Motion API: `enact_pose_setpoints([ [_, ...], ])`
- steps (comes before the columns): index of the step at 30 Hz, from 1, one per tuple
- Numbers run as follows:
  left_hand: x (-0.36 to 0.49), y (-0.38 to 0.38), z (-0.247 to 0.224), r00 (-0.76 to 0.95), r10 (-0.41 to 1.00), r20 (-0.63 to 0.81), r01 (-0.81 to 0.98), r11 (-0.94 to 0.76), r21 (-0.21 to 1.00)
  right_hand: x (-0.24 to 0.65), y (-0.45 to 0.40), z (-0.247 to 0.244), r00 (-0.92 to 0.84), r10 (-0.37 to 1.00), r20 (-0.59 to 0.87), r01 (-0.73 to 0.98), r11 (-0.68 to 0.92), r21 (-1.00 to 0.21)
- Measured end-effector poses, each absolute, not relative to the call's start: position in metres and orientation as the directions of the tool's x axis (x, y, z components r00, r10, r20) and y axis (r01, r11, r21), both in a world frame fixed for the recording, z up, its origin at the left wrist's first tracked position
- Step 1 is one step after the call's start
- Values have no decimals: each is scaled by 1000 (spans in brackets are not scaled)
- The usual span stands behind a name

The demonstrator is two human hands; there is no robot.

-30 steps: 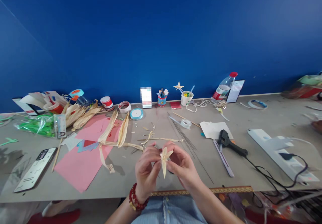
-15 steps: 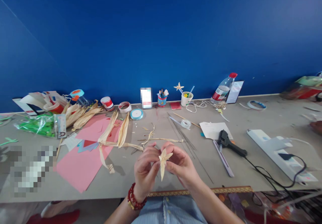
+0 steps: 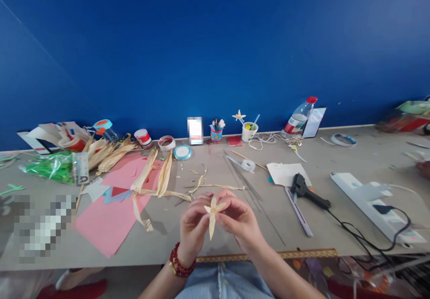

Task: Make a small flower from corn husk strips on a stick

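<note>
Between my two hands is a pale, star-shaped corn husk flower (image 3: 212, 210), its longest petal pointing down toward me. My left hand (image 3: 194, 220) pinches it from the left with thumb and fingers closed. From the right, my right hand (image 3: 239, 218) grips it too, thumb and fingertips near the petals. The back of the flower and some fingertips are hidden. Just beyond my hands lie strips of dry corn husk (image 3: 221, 187). Thin wires (image 3: 247, 182) run across the table to the right of them.
Pink paper (image 3: 104, 227) and husk pieces (image 3: 164, 173) lie left. To the right are a glue gun (image 3: 309, 191), a lilac cutter (image 3: 298, 211) and a power strip (image 3: 366, 205) with cables. Along the wall stand a pen cup (image 3: 217, 135), a white cup (image 3: 249, 132) and a bottle (image 3: 298, 117).
The flower has shifted slightly left and turned a little, so more of its front and centre shows. Both hands still hold it; the table items have not moved.
</note>
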State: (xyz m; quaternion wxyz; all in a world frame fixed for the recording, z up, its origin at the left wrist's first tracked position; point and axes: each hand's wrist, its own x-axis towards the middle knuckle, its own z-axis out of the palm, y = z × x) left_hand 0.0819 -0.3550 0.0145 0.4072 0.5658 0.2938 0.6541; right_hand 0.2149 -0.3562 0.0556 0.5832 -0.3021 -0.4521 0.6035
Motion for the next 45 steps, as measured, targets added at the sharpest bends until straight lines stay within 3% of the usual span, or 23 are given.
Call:
enact_pose_setpoints([
  [11,84,-352,15,-7,911,413,-290,-397,871,217,-353,58,-165,981,107,-407,31,-913],
  [22,76,-344,11,76,897,435,-272,-401,875,223,-346,56,-232,967,106,-425,-3,-905],
  [34,72,-340,23,195,876,441,-292,-378,879,236,-339,61,-471,882,33,-371,-163,-914],
  [41,72,-338,20,203,877,435,-330,-357,874,234,-340,62,-433,900,47,-426,-159,-891],
  [45,74,-342,17,105,875,473,-307,-424,852,228,-344,55,-314,938,145,-453,-14,-891],
])
